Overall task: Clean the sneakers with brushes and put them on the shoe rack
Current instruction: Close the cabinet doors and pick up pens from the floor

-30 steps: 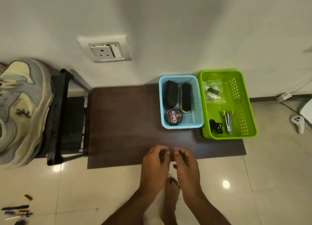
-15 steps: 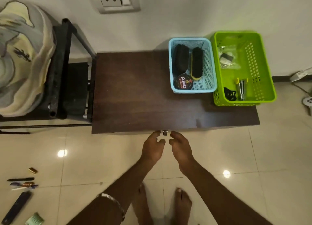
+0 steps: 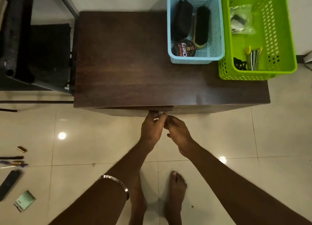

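now my left hand [image 3: 152, 125] and right hand [image 3: 177, 129] have dropped from the cabinet [image 3: 135, 59] top to pinch its knob [image 3: 160, 112] — door barely ajar, no sneakers visible — brushes [image 3: 201, 26] wait in the basket [image 3: 217, 30].

Both arms reach forward, left hand [image 3: 152, 127] and right hand [image 3: 177, 131] close together, fingers curled.

head view, steeply downward, close above cabinet [image 3: 135, 59]
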